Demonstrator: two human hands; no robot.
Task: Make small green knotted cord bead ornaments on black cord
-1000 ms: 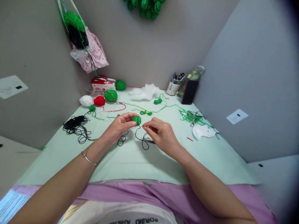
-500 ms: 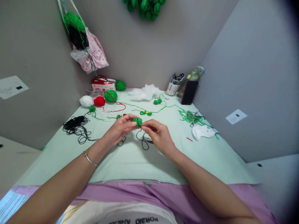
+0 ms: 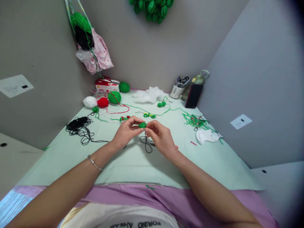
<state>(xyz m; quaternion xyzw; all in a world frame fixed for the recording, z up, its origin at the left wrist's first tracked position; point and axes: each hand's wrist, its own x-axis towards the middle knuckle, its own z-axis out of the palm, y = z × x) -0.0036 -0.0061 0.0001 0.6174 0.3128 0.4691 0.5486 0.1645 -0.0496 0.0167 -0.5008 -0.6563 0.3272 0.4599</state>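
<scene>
Above the table, a small green crocheted ball (image 3: 142, 125) is pinched between the thumb and fingers of my left hand (image 3: 127, 131). My right hand (image 3: 159, 134) closes on the ball's right side, thumb and forefinger against it. Whether a needle is between those fingertips is too small to see. A black yarn strand (image 3: 147, 147) hangs in loops below the right fingertips, over the tabletop. Under the right palm, a dark slim object is mostly hidden. Small red-and-green crocheted pieces (image 3: 124, 118) lie just behind my left hand.
Black yarn (image 3: 79, 126) lies tangled at left. Behind it sit white (image 3: 90, 102), red (image 3: 103, 102) and green yarn balls (image 3: 114, 97). White stuffing (image 3: 149, 95), a pen cup (image 3: 177, 89) and a phone (image 3: 194, 96) stand at the back; green scraps (image 3: 196, 120) lie right.
The green ball has turned in my fingers, and the black strand across it no longer shows. My right fingertips have come up against the ball. The view has shifted slightly.
</scene>
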